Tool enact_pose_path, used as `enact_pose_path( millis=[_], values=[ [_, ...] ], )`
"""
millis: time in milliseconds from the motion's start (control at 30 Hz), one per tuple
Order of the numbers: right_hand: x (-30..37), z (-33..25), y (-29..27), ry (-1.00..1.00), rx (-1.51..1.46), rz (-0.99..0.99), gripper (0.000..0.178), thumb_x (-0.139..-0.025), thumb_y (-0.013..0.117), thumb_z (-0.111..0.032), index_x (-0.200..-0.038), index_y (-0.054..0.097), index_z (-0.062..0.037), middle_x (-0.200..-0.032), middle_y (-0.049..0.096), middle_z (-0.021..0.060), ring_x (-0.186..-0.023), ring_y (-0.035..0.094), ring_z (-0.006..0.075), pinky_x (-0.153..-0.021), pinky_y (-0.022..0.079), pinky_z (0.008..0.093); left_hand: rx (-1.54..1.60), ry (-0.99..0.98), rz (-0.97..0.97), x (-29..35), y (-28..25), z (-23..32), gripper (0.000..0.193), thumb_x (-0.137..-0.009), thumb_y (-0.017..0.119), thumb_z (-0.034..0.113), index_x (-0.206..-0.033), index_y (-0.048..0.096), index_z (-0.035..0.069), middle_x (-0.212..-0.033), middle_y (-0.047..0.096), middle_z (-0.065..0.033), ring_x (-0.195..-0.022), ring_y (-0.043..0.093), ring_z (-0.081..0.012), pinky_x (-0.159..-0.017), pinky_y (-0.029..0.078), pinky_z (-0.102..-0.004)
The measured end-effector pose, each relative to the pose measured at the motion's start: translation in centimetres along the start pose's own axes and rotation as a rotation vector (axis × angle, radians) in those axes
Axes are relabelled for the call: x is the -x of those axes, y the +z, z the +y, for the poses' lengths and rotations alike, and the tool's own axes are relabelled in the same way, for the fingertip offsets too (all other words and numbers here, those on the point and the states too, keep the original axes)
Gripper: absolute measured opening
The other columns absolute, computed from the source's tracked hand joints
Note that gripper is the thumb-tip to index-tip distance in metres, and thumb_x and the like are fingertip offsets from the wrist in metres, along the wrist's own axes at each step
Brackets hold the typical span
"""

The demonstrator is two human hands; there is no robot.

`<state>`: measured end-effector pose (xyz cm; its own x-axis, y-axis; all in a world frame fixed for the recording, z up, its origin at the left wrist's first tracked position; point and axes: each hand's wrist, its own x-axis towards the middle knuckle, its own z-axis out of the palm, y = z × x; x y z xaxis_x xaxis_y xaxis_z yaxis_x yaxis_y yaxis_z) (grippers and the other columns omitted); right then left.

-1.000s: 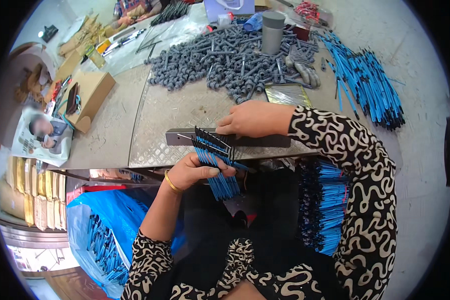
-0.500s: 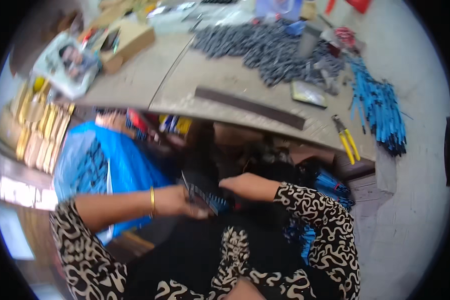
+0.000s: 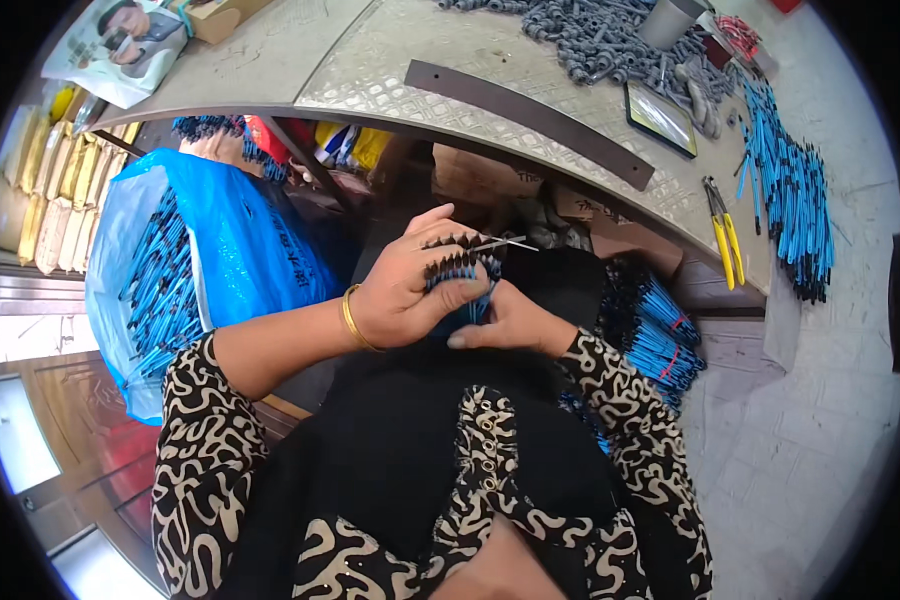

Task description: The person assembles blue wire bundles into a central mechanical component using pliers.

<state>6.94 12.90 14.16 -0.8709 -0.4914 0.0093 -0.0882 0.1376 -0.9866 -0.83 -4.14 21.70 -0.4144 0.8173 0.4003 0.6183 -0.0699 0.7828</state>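
Note:
My left hand is wrapped round a bundle of thin blue sticks with black ends in front of my lap. The black tips stand in rows between my fingers and thumb. A thin pale metal-looking piece juts out to the right past the bundle; its kind is unclear. My right hand closes on the bundle's lower right side, thumb against it, most of its fingers hidden. Below and behind the hands lies black cloth over my lap.
An open blue bag of similar sticks stands at left. More tied bundles lie at right. On the table are a dark flat bar, yellow-handled pliers, grey parts and loose blue sticks.
Both hands have risen from my lap with the bundle, and its black tips now show clearly. My left hand has turned, its back now upward. The view has shifted, so the table appears higher.

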Motion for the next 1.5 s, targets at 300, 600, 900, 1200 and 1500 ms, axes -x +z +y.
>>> enact_pose_path(
  millis=[300,600,900,1200,1500],
  values=[
    [-3.8,0.8,2.8,0.047,-0.300,0.607,0.030,-0.078,0.068,-0.017,-0.100,0.057,0.0005,-0.091,0.062,0.0067,-0.082,0.059,0.0145,-0.073,0.047,0.0259,0.522,-0.679,-0.038,-2.2,-1.8,-1.7,0.020,-0.083,0.058,0.013,-0.101,0.058,0.003,-0.093,0.058,-0.0041,-0.092,0.053,-0.0157,-0.086,0.039,-0.0293],
    [-5.8,1.4,1.5,0.133,-0.682,0.743,0.021,-0.084,0.064,-0.019,-0.096,0.060,-0.0025,-0.081,0.061,0.0011,-0.073,0.056,0.0081,-0.066,0.045,0.0216,0.836,-0.406,0.939,-1.1,3.6,-4.5,0.026,-0.082,0.064,0.014,-0.103,0.057,0.001,-0.090,0.058,-0.0024,-0.076,0.054,-0.0082,-0.071,0.045,-0.0233],
    [-6.3,2.8,1.1,0.177,-0.577,0.723,0.025,-0.083,0.064,-0.024,-0.097,0.058,-0.0034,-0.079,0.062,0.0029,-0.069,0.059,0.0103,-0.062,0.049,0.0229,0.630,-0.631,0.814,-2.8,0.6,-7.7,0.012,-0.085,0.059,0.012,-0.093,0.060,0.003,-0.079,0.059,0.0012,-0.069,0.052,-0.0062,-0.060,0.040,-0.0198],
    [-5.9,2.0,1.4,0.191,-0.564,0.724,0.023,-0.085,0.062,-0.024,-0.094,0.058,-0.0031,-0.079,0.061,0.0022,-0.070,0.060,0.0098,-0.061,0.049,0.0229,0.637,-0.560,0.847,-2.5,1.3,-8.3,0.011,-0.087,0.057,0.015,-0.090,0.058,0.004,-0.077,0.058,-0.0004,-0.065,0.052,-0.0073,-0.057,0.042,-0.0202],
    [-3.8,3.3,-0.3,0.138,-0.724,0.715,0.022,-0.086,0.060,-0.023,-0.089,0.058,-0.0021,-0.077,0.060,0.0029,-0.073,0.061,0.0115,-0.066,0.050,0.0244,0.463,-0.589,0.731,-6.9,-5.1,-7.1,0.026,-0.088,0.054,0.019,-0.108,0.056,0.001,-0.096,0.061,-0.0102,-0.085,0.058,-0.0130,-0.065,0.049,-0.0245]
  ],
)
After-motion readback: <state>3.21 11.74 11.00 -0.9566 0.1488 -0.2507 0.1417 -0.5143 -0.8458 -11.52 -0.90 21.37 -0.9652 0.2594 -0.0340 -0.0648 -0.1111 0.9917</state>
